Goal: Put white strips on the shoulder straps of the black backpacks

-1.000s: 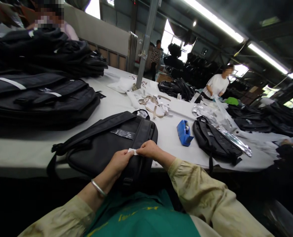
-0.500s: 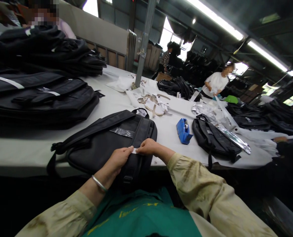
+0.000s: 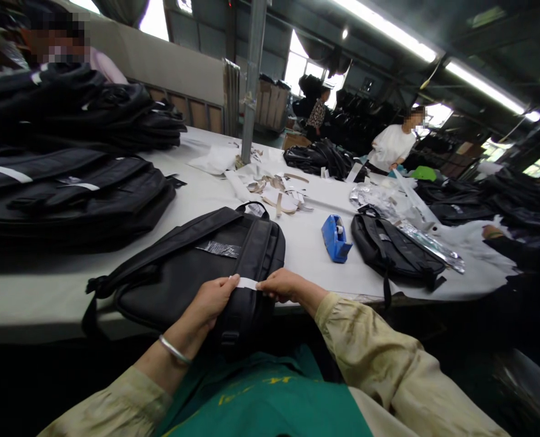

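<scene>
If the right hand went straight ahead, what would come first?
Beyond the white strip it holds, the right hand would probably meet the left hand, or perhaps the black strap; depth's unclear.

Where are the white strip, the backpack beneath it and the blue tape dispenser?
White strip [image 3: 247, 283], head view: middle of its exposed length.
Backpack [image 3: 176, 273], head view: black panel between its straps.
Blue tape dispenser [image 3: 332, 240], head view: side of its body.

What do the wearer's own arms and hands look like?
The left hand and right hand are gloveless. Loose khaki sleeves with brownish blotches end in gathered cuffs short of the wrists. A silvery bangle circles the left forearm.
</scene>
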{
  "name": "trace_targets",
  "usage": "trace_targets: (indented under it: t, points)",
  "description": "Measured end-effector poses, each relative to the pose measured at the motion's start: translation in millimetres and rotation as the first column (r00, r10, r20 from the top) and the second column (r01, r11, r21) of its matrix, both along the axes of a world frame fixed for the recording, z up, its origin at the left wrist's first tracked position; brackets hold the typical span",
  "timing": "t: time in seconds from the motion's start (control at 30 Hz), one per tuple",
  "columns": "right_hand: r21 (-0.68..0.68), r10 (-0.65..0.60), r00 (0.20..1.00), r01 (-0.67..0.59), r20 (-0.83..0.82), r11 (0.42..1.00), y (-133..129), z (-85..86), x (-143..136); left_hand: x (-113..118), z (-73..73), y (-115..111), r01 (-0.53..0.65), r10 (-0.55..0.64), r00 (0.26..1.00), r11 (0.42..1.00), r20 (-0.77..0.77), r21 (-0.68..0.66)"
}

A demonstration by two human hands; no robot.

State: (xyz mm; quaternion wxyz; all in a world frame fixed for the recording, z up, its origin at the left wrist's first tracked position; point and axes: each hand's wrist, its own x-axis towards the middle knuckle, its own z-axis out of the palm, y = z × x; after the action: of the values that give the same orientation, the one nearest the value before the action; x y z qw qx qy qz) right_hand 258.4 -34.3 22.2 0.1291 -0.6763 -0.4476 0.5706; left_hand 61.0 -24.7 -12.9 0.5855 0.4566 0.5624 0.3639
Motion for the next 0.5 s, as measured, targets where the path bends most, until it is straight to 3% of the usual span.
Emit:
trace_targets:
  t: [0.13, 0.23, 0.37, 0.5]
  points:
    - [-0.049, -0.193, 0.951, 0.186, -0.243, 0.981, -12, -5.8, 3, -1, 5.5, 4, 0.014, 0.001, 0.992, 0.993, 0.125, -0.118]
    - [-0.085, -0.23, 0.9, 0.214, -0.37, 0.973, -10, -10.3, -10, -2, 3.2, 3, 0.026, -0.011, 0.991, 0.993, 0.132, -0.119]
    - [0.116, -0.195, 0.929, 0.242, -0.314, 0.963, -7, -27.2, -32, -3, -9.2, -1, 0.037, -0.017, 0.978, 0.995, 0.207, -0.096]
    - [0.279, -0.131, 0.926, 0.238, -0.355, 0.93, 1, -59.9, -33, -1, -27.5, 5, 0.0, 0.01, 0.979, 0.999, 0.202, -0.05]
